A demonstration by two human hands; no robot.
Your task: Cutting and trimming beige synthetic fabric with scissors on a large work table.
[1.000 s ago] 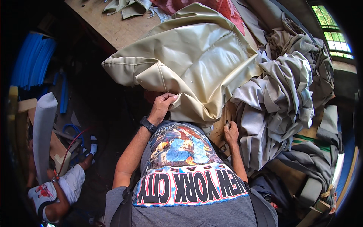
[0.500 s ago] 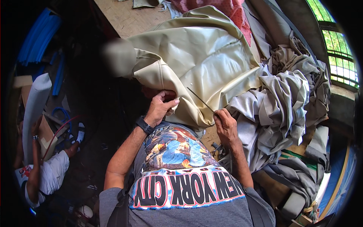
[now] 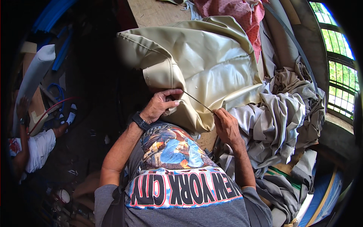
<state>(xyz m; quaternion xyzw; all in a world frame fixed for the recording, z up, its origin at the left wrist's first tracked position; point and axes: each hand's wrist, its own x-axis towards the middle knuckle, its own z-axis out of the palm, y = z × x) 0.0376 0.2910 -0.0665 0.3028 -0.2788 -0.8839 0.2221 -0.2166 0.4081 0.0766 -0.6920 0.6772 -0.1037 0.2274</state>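
A shiny cream-coloured vinyl cover [image 3: 219, 49] with stitched seams spreads in front of me, its near part hanging folded by my lap. My left hand [image 3: 157, 105] pinches the cover's near edge, thumb and forefinger on a folded bit of it. In my right hand [image 3: 227, 126], closed just right of the fold, is a thin dark rod-like tool [image 3: 196, 101]. This tool slants up and left across the vinyl, its far end close to my left fingertips. I cannot make out its tip or exact kind.
Crumpled grey fabric [image 3: 276, 117] is heaped to the right, below a barred window [image 3: 340, 72]. Pink cloth [image 3: 234, 9] lies beyond the cover on a wooden table [image 3: 151, 13]. At far left, a person in white shorts [image 3: 39, 147] is beside a long grey padded piece [image 3: 34, 83].
The tool's far end has come nearer my left fingers. My left hand still holds the vinyl edge. The cover and table sit lower and further right in the view.
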